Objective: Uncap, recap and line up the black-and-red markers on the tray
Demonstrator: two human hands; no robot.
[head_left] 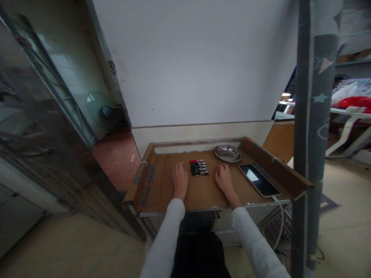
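Observation:
A neat row of short markers lies between my hands on a cardboard-lined tray table (162, 197). One red marker (196, 161) is at the far end, with several black markers (198, 169) lined up parallel in front of it. My left hand (180, 178) rests on the cardboard just left of the row, fingers loosely bent, apart from the markers. On the other side, my right hand (224, 178) lies with its fingers turned slightly inward. Neither hand shows anything in it. Behind the right hand sits a round shiny metal dish (228, 153).
A phone or tablet (259, 180) with a white cable (281, 220) lies right of my right hand. Raised cardboard edges (275, 166) border the table. A white wall (197, 69) stands behind it, and a grey post (308, 135) rises at the right.

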